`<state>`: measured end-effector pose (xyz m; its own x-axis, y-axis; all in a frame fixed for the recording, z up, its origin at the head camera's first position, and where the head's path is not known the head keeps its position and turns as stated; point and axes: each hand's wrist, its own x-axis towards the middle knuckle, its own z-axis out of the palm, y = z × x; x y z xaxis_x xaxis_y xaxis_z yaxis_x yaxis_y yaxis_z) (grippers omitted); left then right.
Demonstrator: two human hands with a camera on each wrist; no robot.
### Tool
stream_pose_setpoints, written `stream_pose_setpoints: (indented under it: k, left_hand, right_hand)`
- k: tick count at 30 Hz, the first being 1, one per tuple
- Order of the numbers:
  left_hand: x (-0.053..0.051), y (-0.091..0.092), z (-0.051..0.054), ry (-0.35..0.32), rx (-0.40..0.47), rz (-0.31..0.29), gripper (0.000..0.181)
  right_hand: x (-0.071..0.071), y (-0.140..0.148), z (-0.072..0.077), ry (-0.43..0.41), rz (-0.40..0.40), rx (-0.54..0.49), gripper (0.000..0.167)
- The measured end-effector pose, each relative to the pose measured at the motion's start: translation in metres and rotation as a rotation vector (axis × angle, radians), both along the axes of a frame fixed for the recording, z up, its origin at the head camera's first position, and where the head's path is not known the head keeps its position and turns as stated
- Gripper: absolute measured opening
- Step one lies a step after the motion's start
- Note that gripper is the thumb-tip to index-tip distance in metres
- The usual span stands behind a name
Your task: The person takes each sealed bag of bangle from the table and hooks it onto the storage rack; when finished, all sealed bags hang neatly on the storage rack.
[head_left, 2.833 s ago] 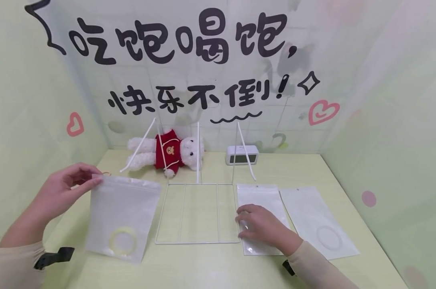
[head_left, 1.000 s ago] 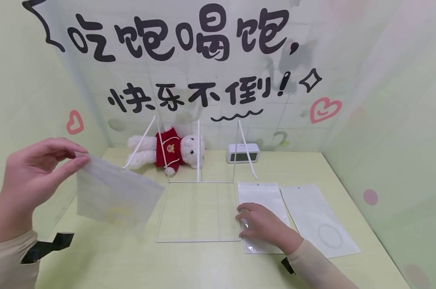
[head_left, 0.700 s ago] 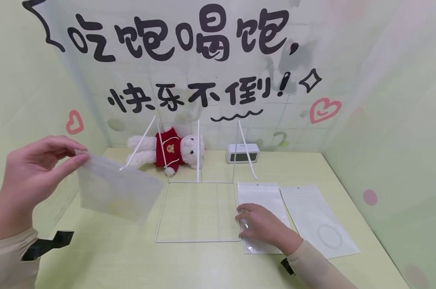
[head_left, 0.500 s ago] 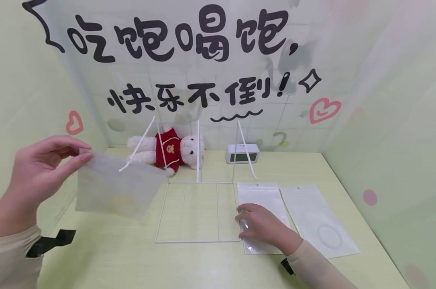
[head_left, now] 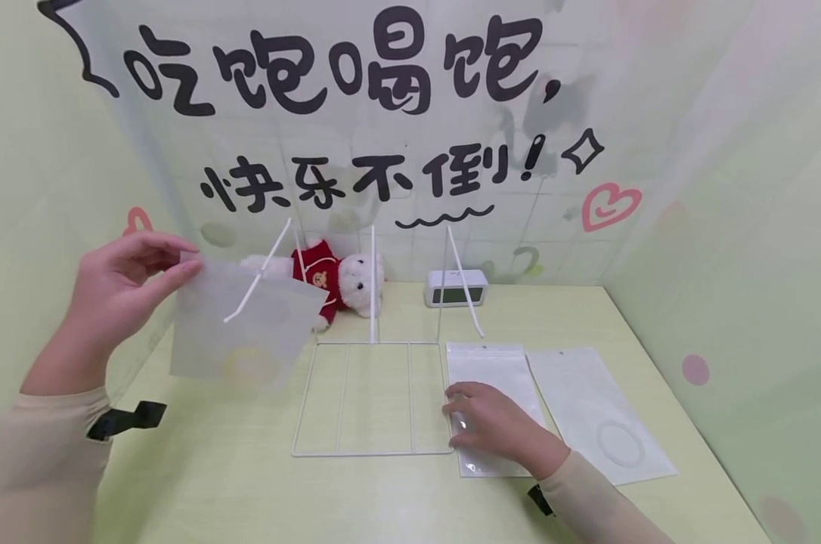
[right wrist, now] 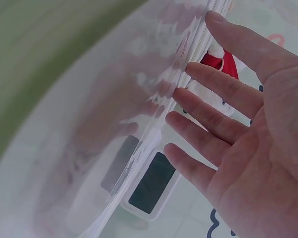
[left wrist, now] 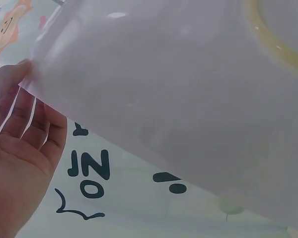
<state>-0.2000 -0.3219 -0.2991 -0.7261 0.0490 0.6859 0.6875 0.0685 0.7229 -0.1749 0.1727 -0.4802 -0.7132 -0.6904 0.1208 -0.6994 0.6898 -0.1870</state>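
In the head view my left hand (head_left: 134,291) pinches the upper left corner of a white translucent zip bag (head_left: 202,332) between thumb and fingers. A pale yellow ring (head_left: 250,366) shows through the bag's lower part. The bag hangs raised at the left prong (head_left: 243,295) of a white wire rack (head_left: 376,455); the prong's tip shows in front of the bag. Whether the prong passes through a hole is unclear. My right hand (head_left: 499,427) rests at the rack base's right edge, over a second white bag (head_left: 495,363); its fingers (right wrist: 203,136) are loosely extended near glossy film.
A third white bag (head_left: 590,400) with a faint ring outline lies at the right. Behind the rack are a plush bear (head_left: 356,283) in a red top and a white digital clock (head_left: 456,289). Green-tinted printed walls enclose the table (head_left: 383,499).
My left hand has risen, then moved right, carrying the bag. Its upper edge now crosses the left prong and covers part of the bear. The right hand stays put.
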Motion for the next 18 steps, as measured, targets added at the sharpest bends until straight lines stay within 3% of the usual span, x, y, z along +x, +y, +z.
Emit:
stream_pose_setpoints:
  k: [2,8,15,18]
  left_hand:
    - [-0.006,0.001,0.001,-0.017,-0.021,0.016,0.022]
    - [-0.023,0.001,-0.001,-0.093,-0.124,0.165,0.019]
    - [-0.035,0.003,-0.007,-0.178,-0.119,0.192,0.022]
    - [-0.036,0.004,-0.009,-0.197,-0.165,0.237,0.022]
  right_hand:
    - [0.0,0.0,0.0,0.007,0.005,-0.004,0.044]
    - [-0.001,0.0,0.001,0.001,0.005,-0.008,0.043]
    - [0.0,-0.001,0.002,-0.007,0.004,-0.008,0.043]
    - [0.0,-0.001,0.003,-0.016,0.0,-0.005,0.042]
